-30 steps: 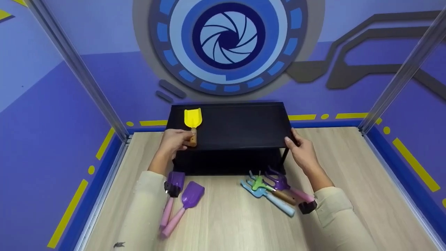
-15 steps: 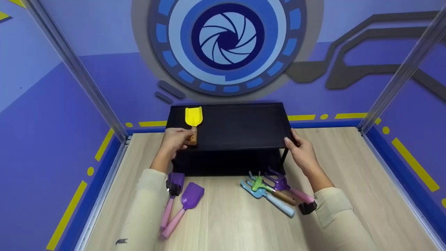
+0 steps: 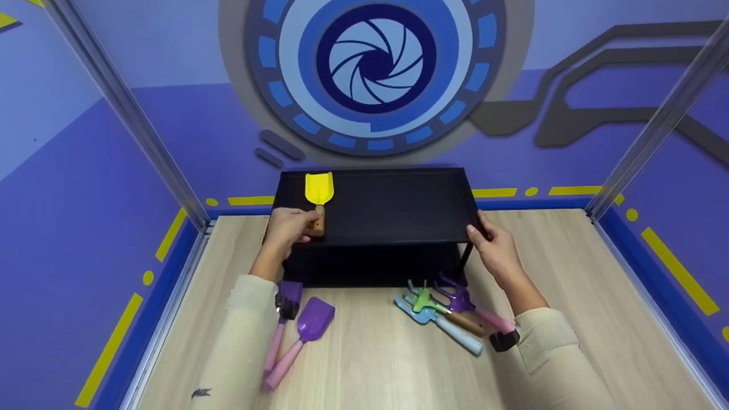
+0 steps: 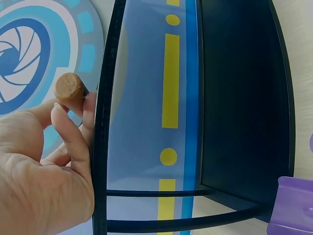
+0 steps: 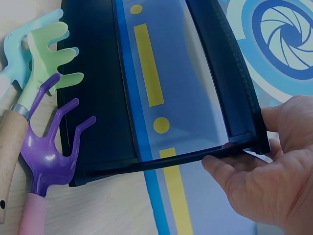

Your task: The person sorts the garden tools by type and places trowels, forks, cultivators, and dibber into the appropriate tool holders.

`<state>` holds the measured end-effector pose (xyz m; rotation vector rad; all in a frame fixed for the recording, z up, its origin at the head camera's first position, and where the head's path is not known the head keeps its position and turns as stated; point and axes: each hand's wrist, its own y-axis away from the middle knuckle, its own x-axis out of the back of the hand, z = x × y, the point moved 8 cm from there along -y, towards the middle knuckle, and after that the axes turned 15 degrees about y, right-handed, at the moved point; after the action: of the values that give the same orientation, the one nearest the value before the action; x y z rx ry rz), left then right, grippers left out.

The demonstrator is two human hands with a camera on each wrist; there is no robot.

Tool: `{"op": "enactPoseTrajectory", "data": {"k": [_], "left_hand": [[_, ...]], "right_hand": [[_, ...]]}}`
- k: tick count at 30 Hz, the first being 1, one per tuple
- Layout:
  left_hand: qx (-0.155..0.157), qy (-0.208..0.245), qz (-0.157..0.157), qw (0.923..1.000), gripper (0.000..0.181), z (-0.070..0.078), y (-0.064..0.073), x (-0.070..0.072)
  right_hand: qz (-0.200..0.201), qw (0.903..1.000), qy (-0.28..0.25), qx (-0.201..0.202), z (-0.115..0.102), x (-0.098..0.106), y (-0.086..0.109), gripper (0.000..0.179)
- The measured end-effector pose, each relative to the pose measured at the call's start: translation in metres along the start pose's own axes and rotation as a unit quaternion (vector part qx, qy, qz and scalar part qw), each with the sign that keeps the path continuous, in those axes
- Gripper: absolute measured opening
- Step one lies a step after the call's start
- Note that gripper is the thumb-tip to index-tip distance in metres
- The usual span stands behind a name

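Observation:
A small toy shovel (image 3: 319, 189) with a yellow scoop and brown handle is over the left part of a black two-tier shelf's top (image 3: 393, 205). My left hand (image 3: 287, 228) pinches its handle at the shelf's front left edge; in the left wrist view the handle's round end (image 4: 70, 87) shows between the fingers. With thumb and fingers, my right hand (image 3: 496, 244) grips the front right corner of the shelf's top. Seen from the right wrist, that hand (image 5: 279, 171) has fingers around the black side frame (image 5: 195, 157).
Two purple shovels with pink handles, one (image 3: 315, 319) plain and one (image 3: 290, 293) partly behind the left wrist, lie front left. Front right lie a blue hand fork (image 3: 455, 336), a green one (image 3: 422, 299) and a purple one (image 3: 457, 298). A patterned wall stands behind.
My left hand and the yellow shovel have shifted very slightly toward the back and right. The right hand has kept its grip on the shelf corner.

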<state>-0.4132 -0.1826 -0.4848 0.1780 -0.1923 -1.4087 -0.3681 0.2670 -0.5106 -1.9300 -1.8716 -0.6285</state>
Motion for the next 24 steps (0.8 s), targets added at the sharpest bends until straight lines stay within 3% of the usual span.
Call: {"op": "enactPoseTrajectory", "data": {"k": [6, 10, 24], "left_hand": [[0.0, -0.002, 0.011, 0.9999, 0.025, -0.0001, 0.0006, -0.0001], [-0.003, 0.008, 0.014, 0.9999, 0.026, 0.001, -0.0002, -0.0011], [-0.004, 0.02, 0.014, 0.9997, 0.027, 0.0015, 0.0019, -0.0017]], "right_hand": [[-0.017, 0.9975, -0.069, -0.004, 0.0005, -0.006, 0.0002, 0.065], [-0.018, 0.9961, -0.086, -0.001, -0.0003, -0.0063, 0.0003, 0.066], [-0.017, 0.9975, -0.068, -0.002, 0.0015, -0.0038, 0.0005, 0.064]]}}
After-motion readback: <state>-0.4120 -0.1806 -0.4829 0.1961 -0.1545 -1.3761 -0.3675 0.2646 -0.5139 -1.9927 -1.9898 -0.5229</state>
